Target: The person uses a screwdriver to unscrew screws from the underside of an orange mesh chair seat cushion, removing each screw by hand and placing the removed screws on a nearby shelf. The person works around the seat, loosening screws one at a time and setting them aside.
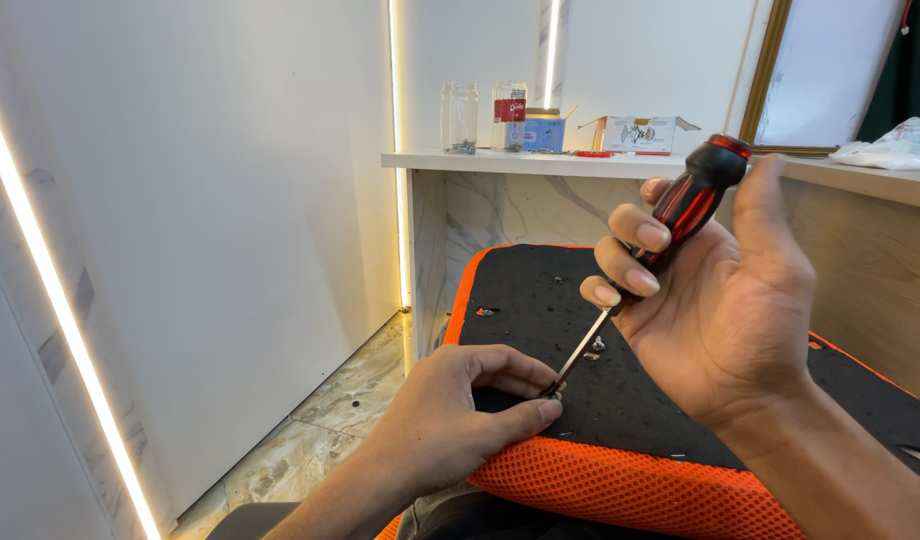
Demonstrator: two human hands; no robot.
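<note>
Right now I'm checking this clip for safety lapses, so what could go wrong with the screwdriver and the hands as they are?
1. The screwdriver tip meets the black pad right at the left hand's fingertips; a slip could jab them.
2. The right hand grips the handle loosely with curled fingers and a raised thumb, so the tool might twist out.
3. Small loose screws lie on the orange-edged seat pad and could roll off to the floor.

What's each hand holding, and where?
Right hand grips the screwdriver by its red-and-black handle. Left hand pinches something small at the tip; too small to identify.
</note>
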